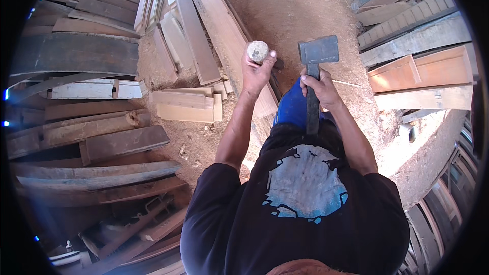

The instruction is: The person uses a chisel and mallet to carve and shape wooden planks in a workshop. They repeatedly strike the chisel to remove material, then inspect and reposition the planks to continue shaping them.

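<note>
I see planks (76,53) stacked along the left side, boards (417,39) at upper right, floor (300,7) at top centre.

Matt mallet (319,51), smooth-looking wooden plank (224,20)

Sawdust-covered brown floor (285,5): ahead, we have free passage.
Long pale-brown wooden plank (216,10): obstructs us below our left hand (256,75).
</note>
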The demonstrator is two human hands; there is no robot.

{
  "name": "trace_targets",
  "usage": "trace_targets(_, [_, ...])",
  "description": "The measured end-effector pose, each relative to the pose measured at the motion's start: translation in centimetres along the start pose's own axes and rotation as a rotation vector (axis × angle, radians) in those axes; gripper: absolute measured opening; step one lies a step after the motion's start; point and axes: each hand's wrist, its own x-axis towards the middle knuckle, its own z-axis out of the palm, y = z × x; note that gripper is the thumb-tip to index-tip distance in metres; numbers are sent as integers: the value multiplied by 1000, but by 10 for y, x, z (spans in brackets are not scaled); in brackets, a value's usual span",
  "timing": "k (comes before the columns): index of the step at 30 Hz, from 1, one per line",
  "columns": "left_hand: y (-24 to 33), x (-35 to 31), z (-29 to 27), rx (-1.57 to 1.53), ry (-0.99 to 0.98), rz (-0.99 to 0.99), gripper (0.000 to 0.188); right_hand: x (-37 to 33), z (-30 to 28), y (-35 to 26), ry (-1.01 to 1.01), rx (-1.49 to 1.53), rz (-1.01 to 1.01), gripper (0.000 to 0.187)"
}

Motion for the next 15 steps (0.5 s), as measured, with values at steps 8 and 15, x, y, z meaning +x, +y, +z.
trace_targets(8, [-49, -2, 1, 147, -35, -134, 24, -41, 29, -84, 154, -173, -355, 13])
trace_targets(15, [-38, -4, 0, 210, -4, -32, 19, -61, 36, -135, 140, -189, -633, 14])
